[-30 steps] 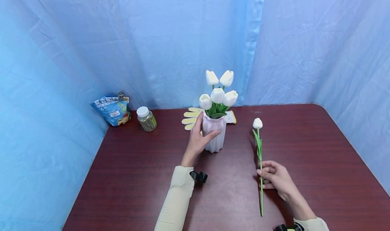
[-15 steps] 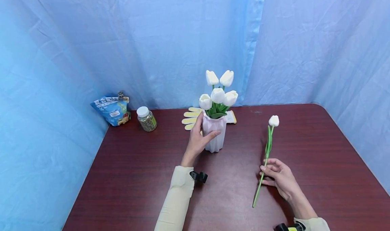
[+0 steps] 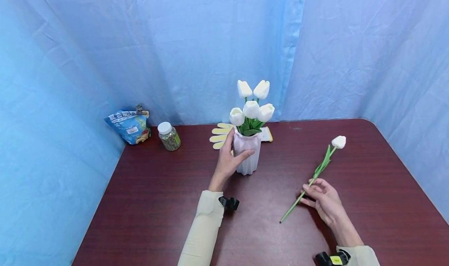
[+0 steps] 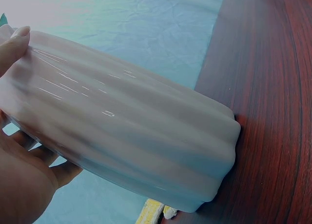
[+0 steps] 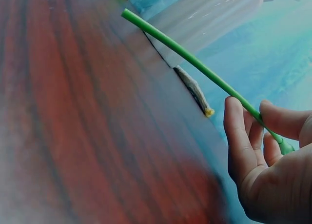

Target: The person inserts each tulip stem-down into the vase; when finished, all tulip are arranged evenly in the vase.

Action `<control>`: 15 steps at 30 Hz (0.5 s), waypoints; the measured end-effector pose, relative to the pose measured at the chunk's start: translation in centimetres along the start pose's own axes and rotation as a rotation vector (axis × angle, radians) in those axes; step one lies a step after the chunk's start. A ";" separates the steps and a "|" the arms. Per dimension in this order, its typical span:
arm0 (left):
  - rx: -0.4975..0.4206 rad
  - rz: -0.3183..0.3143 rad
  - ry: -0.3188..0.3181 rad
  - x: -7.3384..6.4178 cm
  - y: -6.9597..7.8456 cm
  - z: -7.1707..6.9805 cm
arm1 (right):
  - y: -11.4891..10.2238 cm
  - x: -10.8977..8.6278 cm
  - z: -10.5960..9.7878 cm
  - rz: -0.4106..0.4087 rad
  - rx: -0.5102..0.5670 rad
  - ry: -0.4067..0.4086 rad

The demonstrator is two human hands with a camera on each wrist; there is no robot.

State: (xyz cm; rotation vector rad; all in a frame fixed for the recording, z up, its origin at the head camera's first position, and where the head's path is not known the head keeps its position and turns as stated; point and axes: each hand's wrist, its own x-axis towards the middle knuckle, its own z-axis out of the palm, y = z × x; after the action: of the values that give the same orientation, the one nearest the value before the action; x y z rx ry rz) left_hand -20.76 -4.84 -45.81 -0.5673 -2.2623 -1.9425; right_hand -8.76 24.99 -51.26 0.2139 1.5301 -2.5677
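Note:
A pale, ribbed vase (image 3: 248, 156) stands upright on the table, holding several white tulips (image 3: 251, 109) with green leaves. My left hand (image 3: 227, 160) grips its left side near the rim, thumb across the front; in the left wrist view the fingers curl round the vase (image 4: 126, 116). To the right, my right hand (image 3: 324, 201) pinches the green stem (image 5: 195, 63) of a single tulip (image 3: 338, 142) between thumb and fingers. That tulip leans, its white head up to the right and its stem end pointing down-left toward the middle of the table.
Behind the vase lies a white and yellow work glove (image 3: 221, 135). A lidded jar (image 3: 169, 137) of dried greenish bits and a blue snack pouch (image 3: 129, 127) stand at the back left. Blue curtains (image 3: 210, 55) hang round the dark red table (image 3: 158, 203).
The single tulip has turned clockwise in my right hand: its head has swung right and its stem end left and up. My left hand and the vase stay in place.

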 end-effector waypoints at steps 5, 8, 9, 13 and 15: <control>-0.008 -0.008 -0.008 0.0 0.0 0.0 | -0.3 0.3 0.4 -0.035 0.049 0.012; -0.010 -0.011 -0.009 0.0 0.0 -0.1 | -0.5 0.4 0.7 -0.057 0.086 0.030; -0.008 -0.011 -0.009 0.0 0.0 -0.1 | -0.6 0.4 0.7 -0.065 0.098 0.038; -0.001 -0.003 -0.005 0.0 0.0 -0.1 | -0.9 0.7 1.1 -0.096 0.145 0.077; 0.000 0.002 -0.002 0.0 -0.1 -0.1 | -1.0 0.8 1.2 -0.109 0.167 0.089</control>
State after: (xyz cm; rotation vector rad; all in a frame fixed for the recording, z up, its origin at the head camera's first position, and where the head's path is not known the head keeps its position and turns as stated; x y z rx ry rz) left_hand -20.78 -4.92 -45.85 -0.5715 -2.2628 -1.9416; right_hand -9.77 24.36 -49.99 0.2746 1.3918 -2.8103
